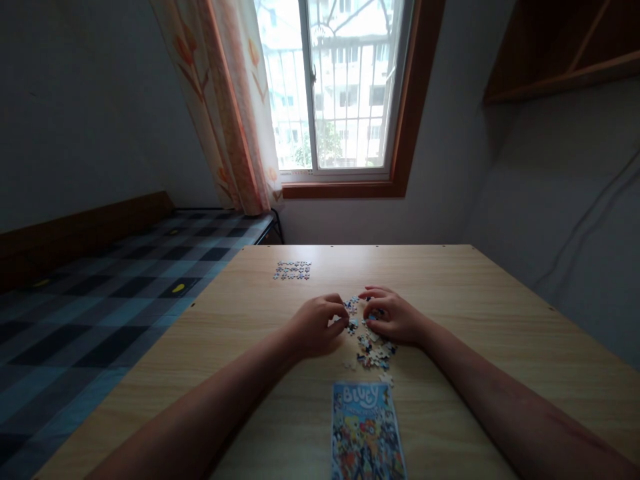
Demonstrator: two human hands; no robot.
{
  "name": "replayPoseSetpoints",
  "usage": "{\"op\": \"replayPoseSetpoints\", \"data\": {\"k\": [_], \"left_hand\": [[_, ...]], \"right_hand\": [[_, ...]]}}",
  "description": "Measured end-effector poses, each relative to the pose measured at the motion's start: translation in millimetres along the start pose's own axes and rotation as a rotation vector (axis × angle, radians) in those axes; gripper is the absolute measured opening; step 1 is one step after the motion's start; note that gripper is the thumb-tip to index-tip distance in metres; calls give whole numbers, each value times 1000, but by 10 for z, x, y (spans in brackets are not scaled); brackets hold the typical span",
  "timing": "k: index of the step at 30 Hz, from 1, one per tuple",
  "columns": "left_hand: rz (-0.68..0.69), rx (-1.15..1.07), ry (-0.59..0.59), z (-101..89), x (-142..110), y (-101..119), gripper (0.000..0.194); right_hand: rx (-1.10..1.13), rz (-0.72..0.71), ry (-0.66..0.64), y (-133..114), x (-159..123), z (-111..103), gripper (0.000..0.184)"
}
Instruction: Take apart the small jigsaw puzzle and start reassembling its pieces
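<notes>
A loose heap of small jigsaw puzzle pieces lies on the table in front of me, with some reaching up between my hands. My left hand is at the heap's left edge, its thumb and fingertips closed together by the pieces; whatever they pinch is too small to make out. Over the right side of the pieces arches my right hand, fingers apart and tips close to or touching them. Nearer to me lies a blue picture sheet marked "BLUEY", crowded with cartoon figures.
Farther back on the wooden table, several puzzle pieces are laid out in rows. A bed with a checked cover stands along the left. Beyond the table are a window and a curtain; a wooden shelf hangs upper right.
</notes>
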State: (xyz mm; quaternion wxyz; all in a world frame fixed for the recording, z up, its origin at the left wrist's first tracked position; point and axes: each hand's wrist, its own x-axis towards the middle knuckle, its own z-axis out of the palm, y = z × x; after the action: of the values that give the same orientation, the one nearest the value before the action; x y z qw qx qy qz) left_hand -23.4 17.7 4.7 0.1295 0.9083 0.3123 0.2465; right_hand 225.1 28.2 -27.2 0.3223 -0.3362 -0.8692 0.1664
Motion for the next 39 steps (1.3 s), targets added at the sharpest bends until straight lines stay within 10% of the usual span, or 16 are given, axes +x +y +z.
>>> {"op": "replayPoseSetpoints", "data": {"k": [23,32,39], "left_hand": [[-189,143,163,-54,-50,-387,20],[-163,84,122,-38,-47,-419,20],[-178,93,112,-39,-47,-402,21]], "right_hand": [[92,78,-28,49,-12,0,7],[689,351,-12,108,-32,-81,20],[940,584,276,161,-47,-90,32]]}}
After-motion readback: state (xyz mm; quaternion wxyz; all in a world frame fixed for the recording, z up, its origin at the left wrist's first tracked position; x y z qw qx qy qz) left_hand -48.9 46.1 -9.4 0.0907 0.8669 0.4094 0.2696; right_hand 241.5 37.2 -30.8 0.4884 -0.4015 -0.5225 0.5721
